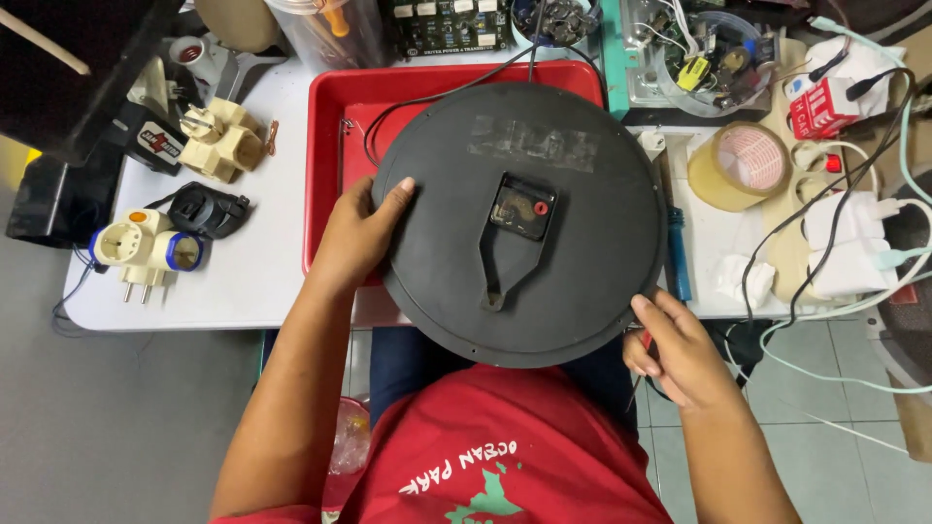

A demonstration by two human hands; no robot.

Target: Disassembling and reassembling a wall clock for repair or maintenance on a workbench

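Clock: a round black wall clock (pixel 553 262), back side up, lies partly over the red tray (pixel 330 146) and partly over the person's lap at the near table edge.
Movement box: the small black mechanism (pixel 522 206) sits at the centre of the back, a red-tipped part showing in it, with a black hanger arm (pixel 500 272) running down from it.
Tape patch: a strip of clear tape (pixel 532 143) is stuck above the mechanism.
Left hand: the left hand (pixel 361 238) grips the clock's left rim, thumb on top, fingers curled under.
Right hand: the right hand (pixel 675 344) pinches the lower right rim and seems to hold a thin red-handled tool as well; the tool is mostly hidden.
Doing it well: I'd judge both hands should keep the disc level and steady, as much of it overhangs the table.
Around it: cream plug adapters (pixel 218 141) lie left of the tray, a tape roll (pixel 743 165) and a blue screwdriver (pixel 678 252) right of the clock.
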